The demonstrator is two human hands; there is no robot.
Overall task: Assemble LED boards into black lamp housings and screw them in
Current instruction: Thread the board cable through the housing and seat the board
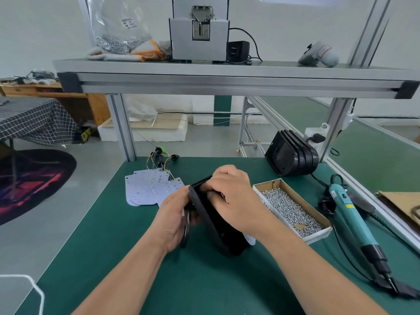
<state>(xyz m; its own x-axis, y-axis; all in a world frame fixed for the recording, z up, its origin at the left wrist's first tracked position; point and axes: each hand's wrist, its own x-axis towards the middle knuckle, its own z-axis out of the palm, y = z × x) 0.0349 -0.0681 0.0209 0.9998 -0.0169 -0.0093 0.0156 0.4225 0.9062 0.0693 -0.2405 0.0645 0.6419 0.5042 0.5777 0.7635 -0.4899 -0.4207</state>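
Head view: matte black lamp housing (pixel 216 214), a rounded-rectangular shell, stands tilted on the green mat (pixel 159 269) just left of the cardboard screw box (pixel 270 184), which is heaped with shiny screws. Left hand (pixel 175 217) grips its outer wall, fingers curled close. Right hand (pixel 236 201) hooks bent fingers over the rim into the cavity. Flat white LED boards (pixel 152 187) lie farther left of the box.

A white wall (pixel 45 30) stands behind a metal shelf (pixel 227 83) over the green tabletop (pixel 113 246), and to the left a grey floor (pixel 45 242) has a round dark rug (pixel 29 183), a table (pixel 34 119) with a checked cloth and a wooden desk (pixel 97 108).
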